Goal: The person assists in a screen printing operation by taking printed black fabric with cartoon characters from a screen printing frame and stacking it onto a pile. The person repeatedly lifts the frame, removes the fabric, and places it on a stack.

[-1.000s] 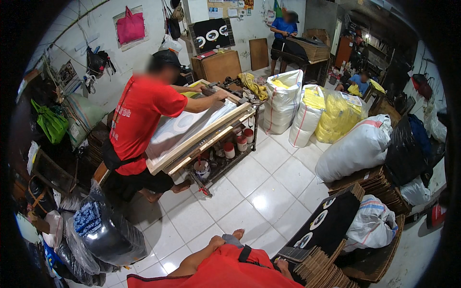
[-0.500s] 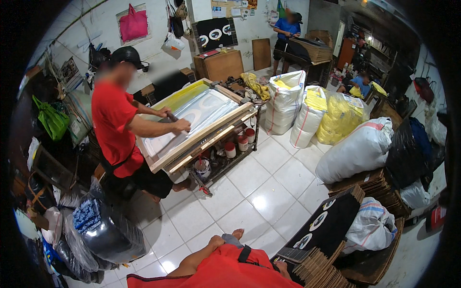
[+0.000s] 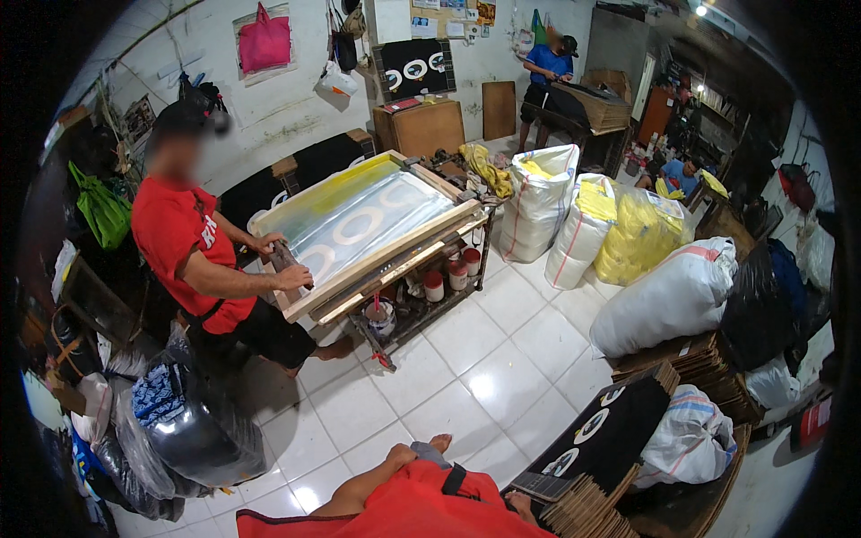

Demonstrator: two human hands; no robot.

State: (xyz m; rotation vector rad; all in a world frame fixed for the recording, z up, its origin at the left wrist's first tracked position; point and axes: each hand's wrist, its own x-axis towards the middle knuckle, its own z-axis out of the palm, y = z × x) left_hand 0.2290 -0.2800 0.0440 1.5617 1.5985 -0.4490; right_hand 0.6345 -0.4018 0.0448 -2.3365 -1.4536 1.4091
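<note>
My left hand [image 3: 401,455] rests low in the view beside a grey piece of cloth [image 3: 429,455] at my red shirt [image 3: 413,489]. Its fingers are too small to make out. By my right side, my right hand [image 3: 518,503] is partly covered by the shirt, close to a stack of cardboard-backed boards [image 3: 592,507]; its fingers are hidden. Black printed fabric [image 3: 596,435] with white oval designs lies over boards there. Across the floor, a person in a red shirt [image 3: 193,242] grips a squeegee [image 3: 284,260] with both hands at the near-left end of a framed printing screen [image 3: 359,220].
Paint pots [image 3: 434,285] stand on the shelf under the screen table. White sacks [image 3: 543,202] and a yellow bag [image 3: 639,238] line the right. Plastic-wrapped bundles [image 3: 202,430] fill the left. Another person in blue [image 3: 549,65] stands at a far table.
The person in red has drawn the squeegee left to the screen's near end and stands more upright. My view has shifted slightly; my hands stay about where they were.
</note>
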